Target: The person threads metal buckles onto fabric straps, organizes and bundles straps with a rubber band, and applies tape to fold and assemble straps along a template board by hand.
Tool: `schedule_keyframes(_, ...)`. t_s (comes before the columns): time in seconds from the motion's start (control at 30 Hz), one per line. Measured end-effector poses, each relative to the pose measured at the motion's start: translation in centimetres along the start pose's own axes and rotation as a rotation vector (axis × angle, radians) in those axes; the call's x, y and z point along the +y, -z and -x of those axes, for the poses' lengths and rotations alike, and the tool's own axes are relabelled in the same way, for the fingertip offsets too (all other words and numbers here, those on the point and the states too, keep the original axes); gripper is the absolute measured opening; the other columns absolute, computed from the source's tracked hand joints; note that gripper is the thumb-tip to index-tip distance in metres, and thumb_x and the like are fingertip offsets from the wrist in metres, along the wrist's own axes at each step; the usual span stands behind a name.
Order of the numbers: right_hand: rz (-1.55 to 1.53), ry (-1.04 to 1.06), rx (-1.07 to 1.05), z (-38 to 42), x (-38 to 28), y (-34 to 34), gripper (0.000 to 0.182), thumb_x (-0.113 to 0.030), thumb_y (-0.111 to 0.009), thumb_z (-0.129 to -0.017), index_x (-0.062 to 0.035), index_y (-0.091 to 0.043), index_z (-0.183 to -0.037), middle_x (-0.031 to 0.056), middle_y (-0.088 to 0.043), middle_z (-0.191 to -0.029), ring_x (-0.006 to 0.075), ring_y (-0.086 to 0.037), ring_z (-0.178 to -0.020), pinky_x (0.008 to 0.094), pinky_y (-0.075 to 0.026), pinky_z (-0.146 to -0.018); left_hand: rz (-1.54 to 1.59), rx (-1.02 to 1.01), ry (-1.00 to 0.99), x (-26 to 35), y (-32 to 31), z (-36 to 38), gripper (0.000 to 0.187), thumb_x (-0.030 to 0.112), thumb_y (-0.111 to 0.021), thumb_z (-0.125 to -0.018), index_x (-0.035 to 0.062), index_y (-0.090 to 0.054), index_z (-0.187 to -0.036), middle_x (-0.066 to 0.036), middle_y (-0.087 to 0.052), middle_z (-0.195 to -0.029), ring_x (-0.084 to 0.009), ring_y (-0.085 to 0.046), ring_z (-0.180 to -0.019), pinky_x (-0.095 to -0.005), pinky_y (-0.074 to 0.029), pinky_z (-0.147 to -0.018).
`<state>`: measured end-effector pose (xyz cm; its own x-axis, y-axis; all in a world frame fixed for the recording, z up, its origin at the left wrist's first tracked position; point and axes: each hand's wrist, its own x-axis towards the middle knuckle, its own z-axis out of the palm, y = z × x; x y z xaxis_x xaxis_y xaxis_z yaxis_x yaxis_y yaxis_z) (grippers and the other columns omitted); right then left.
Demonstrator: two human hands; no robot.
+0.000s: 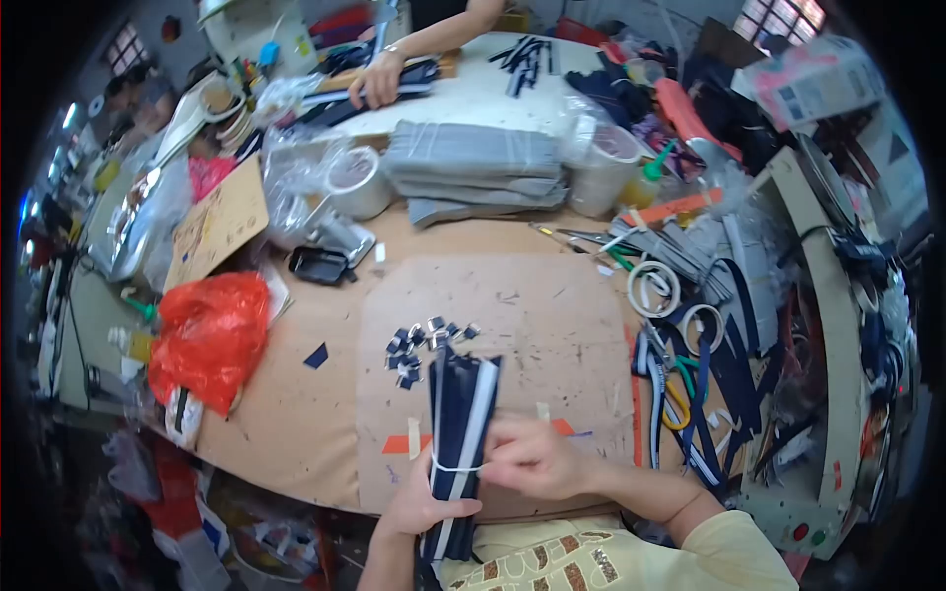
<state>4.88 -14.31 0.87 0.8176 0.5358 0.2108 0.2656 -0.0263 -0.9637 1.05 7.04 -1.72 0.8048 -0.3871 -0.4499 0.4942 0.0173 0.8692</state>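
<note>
A bundle of dark navy strips with white stripes (480, 404) stands over the front edge of the table. A thin white band (455, 469) runs around its middle. My left hand (426, 504) is wrapped round the lower part of the bundle, thumb across the front. At the bundle's right side, my right hand (532, 457) has its fingers pinched at the end of the white band. Just beyond the bundle's top lie several small dark pieces with metal parts (406, 345) on the brown table (296, 424).
A red plastic bag (212, 330) sits at the left. Stacked grey fabric (473, 163) lies between white tubs. Scissors with yellow handles (676, 406), tape rolls (653, 288) and dark strips crowd the right. Across the table, another person's hand (379, 81) rests on dark strips.
</note>
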Motion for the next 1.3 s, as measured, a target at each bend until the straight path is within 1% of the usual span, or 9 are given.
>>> schedule_keyframes(0.1, -0.359, -0.238, 0.208, -0.2, -0.5, 0.7, 0.035, -0.002, -0.059, -0.089, 0.0018, -0.047, -0.056, 0.0015, -0.047, -0.063, 0.0093, -0.037, -0.055, 0.0217, -0.031, -0.054, -0.070, -0.025, 0.028, 0.8, 0.9, 1.7, 0.081, 0.006, -0.080, -0.058, -0.0009, -0.044, -0.131, -0.013, -0.059, -0.114, -0.0214, -0.055, -0.101, -0.0336, -0.042, -0.093)
schedule_keyframes(0.3, -0.241, -0.091, 0.243, -1.9, 0.9, 4.3, 0.035, 0.001, -0.055, -0.087, -0.0031, -0.042, -0.055, -0.0019, -0.036, -0.053, 0.0076, -0.033, -0.054, 0.0209, -0.026, -0.051, -0.311, -0.241, -0.045, 1.3, 2.1, 3.3, 0.085, 0.006, -0.077, -0.059, -0.0019, -0.041, -0.136, -0.016, -0.057, -0.121, -0.0261, -0.056, -0.104, -0.0338, -0.042, -0.093)
schedule_keyframes(0.4, -0.489, -0.221, 0.692, -2.6, 1.7, 7.7, 0.034, -0.007, -0.055, -0.089, -0.0062, -0.044, -0.056, -0.0031, -0.036, -0.053, 0.0076, -0.031, -0.052, 0.0221, -0.025, -0.048, -0.249, 0.007, 0.044, 1.4, 3.5, 4.8, 0.078, 0.003, -0.077, -0.057, -0.0023, -0.046, -0.129, -0.015, -0.062, -0.107, -0.0242, -0.060, -0.090, -0.0329, -0.048, -0.083)
schedule_keyframes(0.47, -0.268, -0.246, 0.818, -2.2, 2.9, 9.1, 0.033, -0.009, -0.054, -0.089, -0.0069, -0.045, -0.057, -0.0034, -0.036, -0.053, 0.0080, -0.031, -0.052, 0.0225, -0.025, -0.047, -0.306, 0.048, -0.036, 0.4, 4.8, 5.2, 0.072, 0.004, -0.076, -0.058, -0.0036, -0.048, -0.124, -0.014, -0.064, -0.102, -0.0224, -0.060, -0.084, -0.0322, -0.049, -0.078)
schedule_keyframes(0.53, 0.279, -0.339, 0.728, -2.0, 4.3, 8.9, 0.029, -0.010, -0.057, -0.087, -0.0058, -0.047, -0.060, -0.0016, -0.038, -0.054, 0.0103, -0.033, -0.051, 0.0246, -0.028, -0.047, -0.068, 0.128, -0.001, -1.6, 6.7, 5.9, 0.048, 0.001, -0.072, -0.071, -0.0025, -0.054, -0.115, -0.012, -0.063, -0.091, -0.0201, -0.059, -0.076, -0.0255, -0.049, -0.069)
schedule_keyframes(0.7, 0.909, -0.275, 0.582, -2.1, 5.3, 9.0, 0.015, -0.011, -0.059, -0.083, -0.0038, -0.053, -0.072, 0.0046, -0.050, -0.063, 0.0218, -0.046, -0.052, 0.0328, -0.040, -0.053, -0.053, 0.010, 0.044, -4.9, 13.3, 5.4, 0.063, -0.004, -0.073, -0.060, -0.0020, -0.049, -0.119, -0.013, -0.063, -0.094, -0.0231, -0.061, -0.078, -0.0279, -0.051, -0.069)
schedule_keyframes(1.07, 0.946, -0.250, 0.579, -3.5, 6.5, 10.2, 0.008, -0.011, -0.062, -0.080, -0.0054, -0.056, -0.083, 0.0083, -0.051, -0.091, 0.0237, -0.053, -0.079, 0.0340, -0.045, -0.066, -0.043, 0.005, -0.138, -3.3, 10.6, 3.7, 0.062, -0.005, -0.070, -0.060, -0.0031, -0.049, -0.118, -0.014, -0.063, -0.094, -0.0242, -0.062, -0.077, -0.0292, -0.052, -0.069)
schedule_keyframes(1.23, 0.879, -0.111, 0.753, -2.8, 7.1, 9.5, 0.017, -0.011, -0.064, -0.079, -0.0052, -0.055, -0.093, 0.0106, -0.050, -0.106, 0.0263, -0.052, -0.096, 0.0338, -0.043, -0.080, 0.046, -0.407, -0.430, -4.8, 12.5, 1.8, 0.059, -0.006, -0.070, -0.060, -0.0039, -0.051, -0.116, -0.015, -0.063, -0.094, -0.0244, -0.062, -0.077, -0.0293, -0.052, -0.069)
schedule_keyframes(1.3, 0.888, -0.126, 0.711, -2.2, 7.4, 9.3, 0.024, -0.008, -0.065, -0.077, -0.0047, -0.055, -0.098, 0.0120, -0.047, -0.109, 0.0264, -0.051, -0.095, 0.0350, -0.044, -0.081, -0.011, -0.208, -0.258, -5.7, 13.1, 2.8, 0.059, -0.005, -0.070, -0.060, -0.0038, -0.051, -0.116, -0.015, -0.063, -0.094, -0.0247, -0.062, -0.077, -0.0299, -0.052, -0.070)
